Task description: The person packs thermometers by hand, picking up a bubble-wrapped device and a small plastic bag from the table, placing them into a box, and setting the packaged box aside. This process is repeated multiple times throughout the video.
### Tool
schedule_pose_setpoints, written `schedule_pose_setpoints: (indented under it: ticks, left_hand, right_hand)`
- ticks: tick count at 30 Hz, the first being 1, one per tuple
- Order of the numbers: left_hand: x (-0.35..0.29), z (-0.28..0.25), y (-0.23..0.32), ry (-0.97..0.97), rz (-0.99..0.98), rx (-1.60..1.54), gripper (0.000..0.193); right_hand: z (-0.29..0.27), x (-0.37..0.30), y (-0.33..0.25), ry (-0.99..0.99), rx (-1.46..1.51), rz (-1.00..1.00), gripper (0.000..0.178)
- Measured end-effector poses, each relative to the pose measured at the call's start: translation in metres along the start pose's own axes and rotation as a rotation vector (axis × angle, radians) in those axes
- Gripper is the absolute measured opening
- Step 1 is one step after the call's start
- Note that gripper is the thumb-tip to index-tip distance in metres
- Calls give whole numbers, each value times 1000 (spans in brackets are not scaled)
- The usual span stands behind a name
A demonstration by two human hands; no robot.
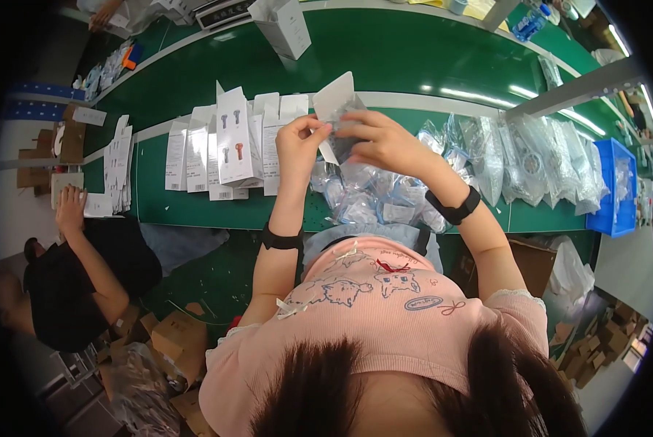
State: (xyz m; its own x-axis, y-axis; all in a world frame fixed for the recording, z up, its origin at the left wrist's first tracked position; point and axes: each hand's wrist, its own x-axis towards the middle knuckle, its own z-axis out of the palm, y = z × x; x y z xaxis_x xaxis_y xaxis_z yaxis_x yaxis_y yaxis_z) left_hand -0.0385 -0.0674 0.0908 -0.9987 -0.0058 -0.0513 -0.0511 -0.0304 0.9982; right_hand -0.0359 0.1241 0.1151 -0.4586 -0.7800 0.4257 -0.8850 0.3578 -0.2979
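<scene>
A white cardboard box (334,97) with a raised flap is held over the near edge of the green table. My left hand (301,142) pinches its left side between thumb and fingers. On the box's right side, my right hand (388,142) has its fingers bent toward the opening. Something greyish and see-through shows by those fingers, and the fingertips are too blurred to show a grip. Below my hands lies a pile of small clear bags (363,200) with pale blue and white contents. White boxes (233,138) with printed pictures stand in a row to the left.
Larger clear bags (534,160) line the right side, beside a blue bin (612,186). An open white box (286,29) stands on the far green surface (385,51). At left, another person's hand (70,209) is near stacked flat boxes (117,156). A metal post (581,87) slants at right.
</scene>
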Motion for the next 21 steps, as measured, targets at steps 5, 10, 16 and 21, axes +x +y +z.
schedule_pose_setpoints:
  ticks: [5, 10, 16, 21]
  left_hand:
    - [-2, -3, -5, -115, 4, -9, 16]
    - [8, -17, -24, 157, 208, 298, 51]
    - [-15, -50, -69, -2, 280, 1504, 70]
    - [4, -51, -72, 43, 243, 1345, 74]
  right_hand:
    - [24, -22, 13, 409, 234, 363, 73]
    - [44, -21, 54, 514, 960, 627, 102]
    - [17, 5, 164, 893, 807, 724, 105]
    - [18, -13, 257, 1004, 322, 855, 103]
